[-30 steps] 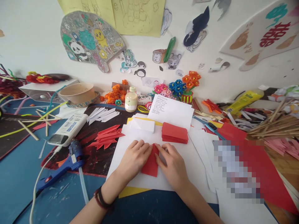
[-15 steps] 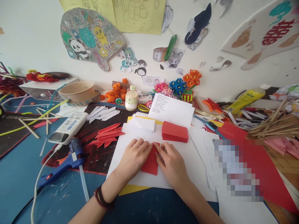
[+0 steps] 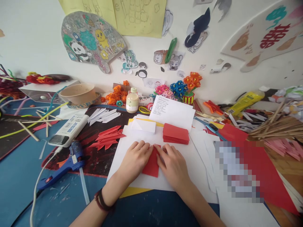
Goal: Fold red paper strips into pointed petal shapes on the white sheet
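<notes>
A small red paper (image 3: 151,167) lies on white sheets (image 3: 132,142) between my hands. My left hand (image 3: 138,157) rests on its left side, fingers bent and close together, pressing near the top edge. My right hand (image 3: 172,162) has its fingertips on the upper right part of the same paper, with thumb and index finger bent toward it. Just beyond my hands sit a stack of red paper rectangles (image 3: 175,133) and a folded white paper stack (image 3: 143,125). Folded red pieces (image 3: 107,137) lie to the left, with folded white strips (image 3: 103,115) behind them.
On the left are a blue glue gun (image 3: 63,167), a white power bank (image 3: 69,130) and a bowl (image 3: 77,93). A bottle (image 3: 132,101) and paper flowers stand at the back. Wooden sticks (image 3: 279,116) and red sheets (image 3: 272,173) lie right.
The view has shifted slightly. Both hands keep nearly the same place on the red paper.
</notes>
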`<state>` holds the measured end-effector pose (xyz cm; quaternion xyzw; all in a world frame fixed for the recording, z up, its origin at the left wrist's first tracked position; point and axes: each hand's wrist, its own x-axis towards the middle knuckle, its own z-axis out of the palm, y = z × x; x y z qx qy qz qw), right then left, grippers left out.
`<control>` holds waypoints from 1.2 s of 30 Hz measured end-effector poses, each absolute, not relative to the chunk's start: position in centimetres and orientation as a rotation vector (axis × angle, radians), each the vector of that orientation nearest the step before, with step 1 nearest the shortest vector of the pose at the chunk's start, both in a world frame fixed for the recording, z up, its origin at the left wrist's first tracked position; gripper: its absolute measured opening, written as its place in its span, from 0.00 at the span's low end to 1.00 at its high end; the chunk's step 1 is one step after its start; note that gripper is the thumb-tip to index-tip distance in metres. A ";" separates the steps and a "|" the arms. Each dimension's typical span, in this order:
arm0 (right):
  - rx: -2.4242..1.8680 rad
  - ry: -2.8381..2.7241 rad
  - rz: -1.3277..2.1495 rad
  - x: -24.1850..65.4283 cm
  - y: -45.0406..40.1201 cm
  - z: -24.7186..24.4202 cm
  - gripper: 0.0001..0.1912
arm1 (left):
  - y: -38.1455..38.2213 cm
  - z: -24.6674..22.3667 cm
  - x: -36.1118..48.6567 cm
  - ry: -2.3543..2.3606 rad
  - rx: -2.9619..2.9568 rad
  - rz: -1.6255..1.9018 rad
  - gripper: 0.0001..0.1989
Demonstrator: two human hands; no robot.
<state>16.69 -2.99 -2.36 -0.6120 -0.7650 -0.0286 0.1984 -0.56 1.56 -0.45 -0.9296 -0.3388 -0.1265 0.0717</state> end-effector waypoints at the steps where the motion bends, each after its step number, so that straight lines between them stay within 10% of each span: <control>1: -1.721 -2.119 -0.064 16.7 -3.0 -2.5 0.19 | 1.5 -0.5 -0.5 -1.022 -2.795 -0.377 0.13; 36: -1.812 -2.219 -0.101 16.4 -3.1 -2.3 0.25 | 1.6 0.2 -1.3 -1.250 -2.760 -0.380 0.13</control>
